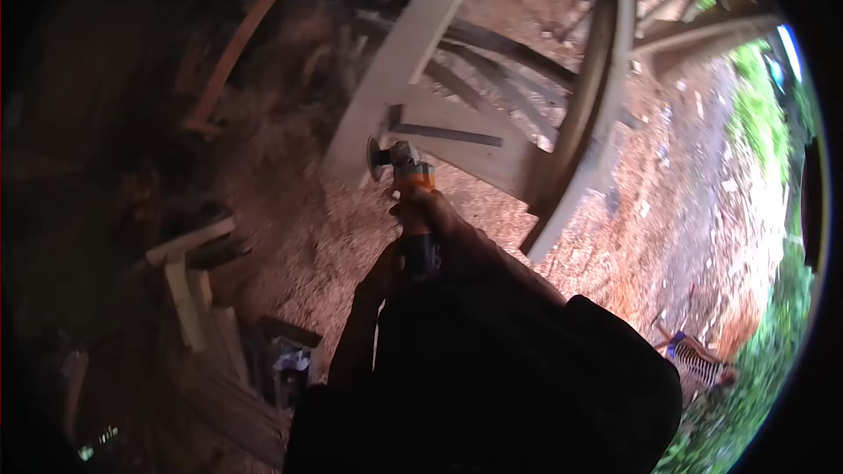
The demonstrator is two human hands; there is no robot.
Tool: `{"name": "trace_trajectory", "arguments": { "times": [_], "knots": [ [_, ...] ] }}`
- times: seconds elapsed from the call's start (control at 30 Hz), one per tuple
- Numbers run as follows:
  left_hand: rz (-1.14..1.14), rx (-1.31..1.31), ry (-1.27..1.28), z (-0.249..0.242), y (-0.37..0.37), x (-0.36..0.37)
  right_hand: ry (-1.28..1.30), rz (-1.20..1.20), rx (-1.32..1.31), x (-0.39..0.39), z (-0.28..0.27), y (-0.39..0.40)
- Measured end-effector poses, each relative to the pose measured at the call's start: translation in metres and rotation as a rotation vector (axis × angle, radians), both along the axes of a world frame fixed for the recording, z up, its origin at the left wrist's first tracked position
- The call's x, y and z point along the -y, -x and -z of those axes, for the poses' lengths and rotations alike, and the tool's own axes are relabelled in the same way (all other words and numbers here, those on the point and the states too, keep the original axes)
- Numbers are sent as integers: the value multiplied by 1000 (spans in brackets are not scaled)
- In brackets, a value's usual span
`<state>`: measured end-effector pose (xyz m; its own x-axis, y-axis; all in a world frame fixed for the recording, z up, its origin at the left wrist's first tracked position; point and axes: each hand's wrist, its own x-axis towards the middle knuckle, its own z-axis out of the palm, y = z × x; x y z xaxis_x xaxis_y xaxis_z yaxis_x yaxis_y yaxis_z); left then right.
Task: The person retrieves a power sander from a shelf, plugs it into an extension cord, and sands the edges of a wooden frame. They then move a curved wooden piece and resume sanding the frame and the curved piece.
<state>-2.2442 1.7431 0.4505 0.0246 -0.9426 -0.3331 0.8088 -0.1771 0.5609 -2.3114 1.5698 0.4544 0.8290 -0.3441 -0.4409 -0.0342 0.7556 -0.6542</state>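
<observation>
We have our right hand [437,213] closed around the orange front body of an angle grinder [415,177], fingers wrapped over it. Our left hand [379,274] is at the dark rear of the tool, but shadow hides its fingers, so we cannot tell how they are closed. The grinder points away from us, and its disc [376,160], just ahead and left of our grip, stands at the near end of a pale beam [386,79]; whether they touch, we cannot tell. Just ahead and right of our grip, a dark flat bar [450,134] lies across a wide board [483,154]. Farther right is a curved timber [587,105]. Wood offcuts [189,298] lie left of our grip, and a person in a striped top [698,362] is well apart, at lower right.
</observation>
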Motion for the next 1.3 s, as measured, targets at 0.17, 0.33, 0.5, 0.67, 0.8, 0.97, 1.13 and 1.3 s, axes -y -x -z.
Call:
{"name": "trace_trajectory", "arguments": {
  "times": [0.17, 0.33, 0.5, 0.67, 0.8, 0.97, 1.13, 1.3],
  "knots": [
    [-50, 428, -320, 40, -94, 1, 159, -340, 171, 2, 35, -91],
    [-157, 668, -639, 3, -185, -17, 880, -446, -149, 27, 24, -154],
    [-388, 951, -658, 88, -315, -94, 1267, 641, -709, 115, 144, -49],
    [-197, 1160, -909, 141, -406, -157, 1263, 1123, -1779, 88, 109, 152],
    [-306, 1191, -927, 176, -429, -206, 642, 721, -1614, 35, 153, 247],
    [-334, 803, -1111, 155, -401, -218, 678, 526, -1783, 39, 142, 235],
    [-303, 763, -1179, 150, -385, -221, 760, 383, -1699, 29, 176, 267],
    [-314, 703, -1177, 193, -398, -182, 927, 488, -1695, 20, 131, 189]
  ]
}}
